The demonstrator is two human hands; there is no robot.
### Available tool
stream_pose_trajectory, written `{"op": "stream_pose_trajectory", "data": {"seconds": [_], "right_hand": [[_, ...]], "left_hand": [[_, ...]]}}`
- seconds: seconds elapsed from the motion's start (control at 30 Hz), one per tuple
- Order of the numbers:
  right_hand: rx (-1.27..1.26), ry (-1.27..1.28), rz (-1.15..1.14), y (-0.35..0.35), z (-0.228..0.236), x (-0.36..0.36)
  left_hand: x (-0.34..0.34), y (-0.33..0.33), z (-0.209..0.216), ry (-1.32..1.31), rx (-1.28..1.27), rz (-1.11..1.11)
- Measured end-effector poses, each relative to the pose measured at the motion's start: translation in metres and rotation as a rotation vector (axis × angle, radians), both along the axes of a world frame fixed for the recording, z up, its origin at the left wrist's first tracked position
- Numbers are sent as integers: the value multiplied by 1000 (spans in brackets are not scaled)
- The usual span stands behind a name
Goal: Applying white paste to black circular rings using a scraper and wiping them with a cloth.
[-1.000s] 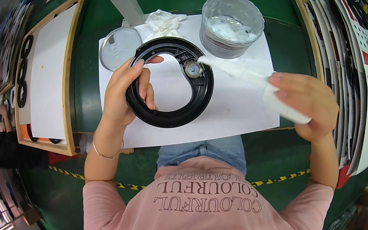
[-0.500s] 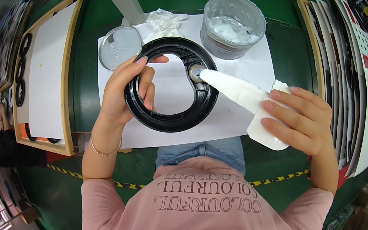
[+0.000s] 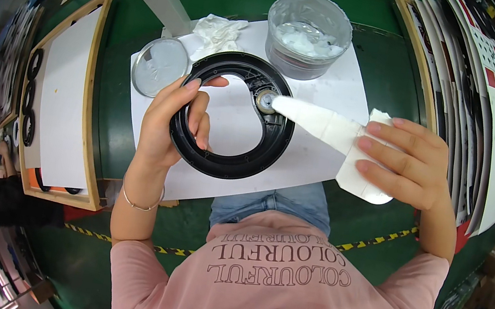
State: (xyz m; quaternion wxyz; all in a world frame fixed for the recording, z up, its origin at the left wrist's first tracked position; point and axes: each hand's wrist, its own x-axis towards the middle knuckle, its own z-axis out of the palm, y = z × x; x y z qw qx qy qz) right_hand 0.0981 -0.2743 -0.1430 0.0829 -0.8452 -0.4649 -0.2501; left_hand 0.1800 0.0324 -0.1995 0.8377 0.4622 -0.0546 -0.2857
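In the head view, I see a glossy black ring (image 3: 220, 165) with moulded ribs at its upper right, where a round hub with a metallic rim (image 3: 265, 100) bulges inward and makes the opening heart-shaped. A white strip (image 3: 317, 121), creased and matte, is broad at one end and tapers to a blunt tip.

My left hand (image 3: 167, 117) is partly closed on the ring's left side, its fingers bent into the opening. My right hand (image 3: 411, 162) grips the strip's broad end, fingers nearly straight and together; I can't make out its thumb.

The ring is above a white sheet (image 3: 314, 162), ribbed face toward me; being round, it shows no clear long axis. The strip runs from my right hand leftward and slightly away from the body, tip at the hub. Beyond lie a clear tub of pale paste (image 3: 304, 63), a round lid (image 3: 161, 66) and crumpled tissue (image 3: 218, 32).
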Motion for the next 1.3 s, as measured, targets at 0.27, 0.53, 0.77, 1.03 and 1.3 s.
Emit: {"op": "stream_pose_trajectory", "data": {"seconds": [0.27, 0.53, 0.77, 1.03, 1.3], "right_hand": [[26, 11, 13, 0, 0, 0], [246, 177, 31, -7, -3, 8], [293, 224, -44, -8, -10, 2], [487, 369, -124, -8, -29, -11], [652, 300, -376, -7, -24, -10]], "left_hand": [[-1, -3, 5, -46, 53, 16], [-5, -11, 14, -97, 126, 29], [-13, -18, 22, -230, 310, 79], [-15, -24, 23, -335, 354, 95], [-14, -20, 22, -336, 360, 125]]}}
